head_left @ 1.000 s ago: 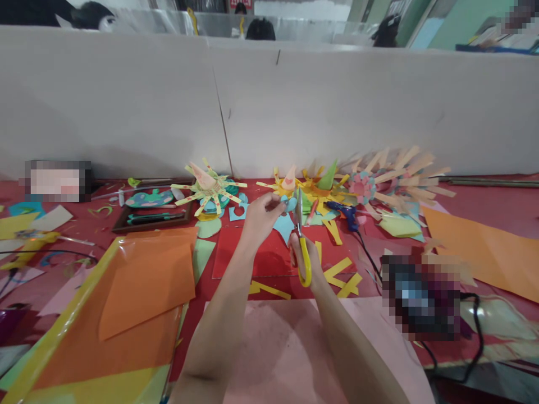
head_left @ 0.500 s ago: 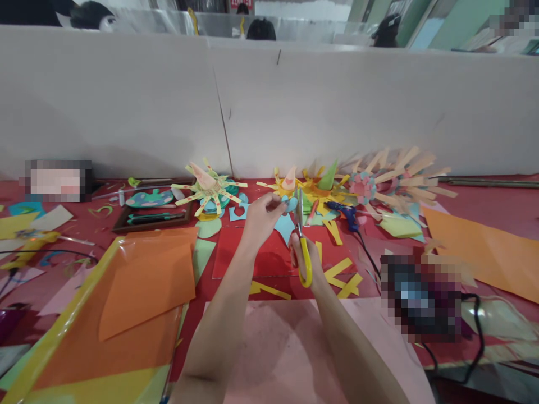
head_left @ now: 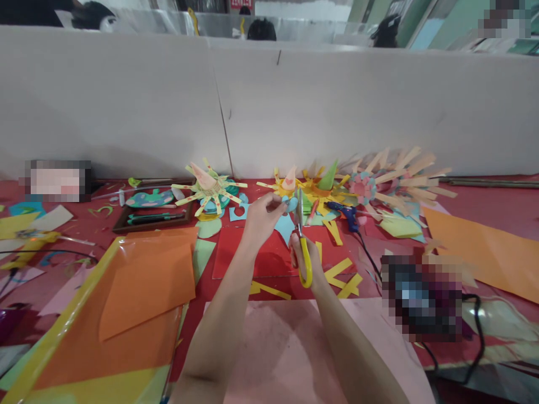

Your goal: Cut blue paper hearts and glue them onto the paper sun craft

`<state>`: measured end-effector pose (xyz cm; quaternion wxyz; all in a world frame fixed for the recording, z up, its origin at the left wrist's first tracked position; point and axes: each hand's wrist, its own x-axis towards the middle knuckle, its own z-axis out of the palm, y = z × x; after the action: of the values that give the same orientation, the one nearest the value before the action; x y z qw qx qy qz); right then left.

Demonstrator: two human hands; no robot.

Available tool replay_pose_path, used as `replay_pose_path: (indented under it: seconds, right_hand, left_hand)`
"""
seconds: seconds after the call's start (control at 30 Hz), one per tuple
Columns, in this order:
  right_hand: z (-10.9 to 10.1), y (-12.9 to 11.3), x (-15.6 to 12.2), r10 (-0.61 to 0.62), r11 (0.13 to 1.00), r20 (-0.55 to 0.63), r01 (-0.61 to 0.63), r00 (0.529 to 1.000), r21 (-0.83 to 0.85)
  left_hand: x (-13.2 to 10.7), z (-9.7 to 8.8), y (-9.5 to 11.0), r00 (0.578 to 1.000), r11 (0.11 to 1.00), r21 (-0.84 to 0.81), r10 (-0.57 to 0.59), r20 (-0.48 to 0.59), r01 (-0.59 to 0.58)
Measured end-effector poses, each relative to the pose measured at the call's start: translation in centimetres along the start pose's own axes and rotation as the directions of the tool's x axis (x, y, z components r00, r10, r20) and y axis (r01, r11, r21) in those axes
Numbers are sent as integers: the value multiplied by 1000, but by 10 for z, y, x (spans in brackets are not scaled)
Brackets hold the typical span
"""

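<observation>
My left hand [head_left: 266,214] pinches a small piece of blue paper [head_left: 291,205] between thumb and fingertips. Wrapped round the yellow handles of a pair of scissors [head_left: 306,261] is my right hand [head_left: 309,255]. The scissor blades point up and stand right at the edge of the blue paper; whether they are closed on it I cannot tell. Below the hands lies a red sheet [head_left: 265,261] with a larger blue scrap [head_left: 285,227] on it. Yellow paper strips [head_left: 337,272] are scattered to the right of the scissors.
Paper flowers with cones [head_left: 206,182] line the back, before a white partition [head_left: 337,106]. A blue glue gun [head_left: 345,213] with a cord lies right of my hands, a yellow glue gun [head_left: 31,247] far left. Orange sheets [head_left: 151,280] lie left, a pen tray [head_left: 154,221] behind them.
</observation>
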<state>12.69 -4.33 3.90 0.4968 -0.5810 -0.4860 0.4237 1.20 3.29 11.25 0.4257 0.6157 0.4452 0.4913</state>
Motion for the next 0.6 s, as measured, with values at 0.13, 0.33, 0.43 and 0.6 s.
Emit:
replay_pose_path:
  seconds: [0.13, 0.33, 0.43, 0.6]
  right_hand:
    - [0, -2, 0, 0, 1000, 8, 0, 1000, -10]
    - [0, -3, 0, 5, 1000, 10, -5, 1000, -17]
    - [0, -4, -1, 17, 1000, 3, -17, 1000, -7]
    - [0, -5, -1, 17, 1000, 9, -16, 1000, -8]
  left_hand:
    - [0, 0, 0, 1000, 1000, -19, 0, -3, 0]
    - [-1, 0, 3, 1000, 999, -46, -15, 4, 16]
    - [-1, 1, 3, 1000, 999, -42, -17, -3, 17]
    - [-1, 1, 3, 1000, 999, -46, -15, -6, 15]
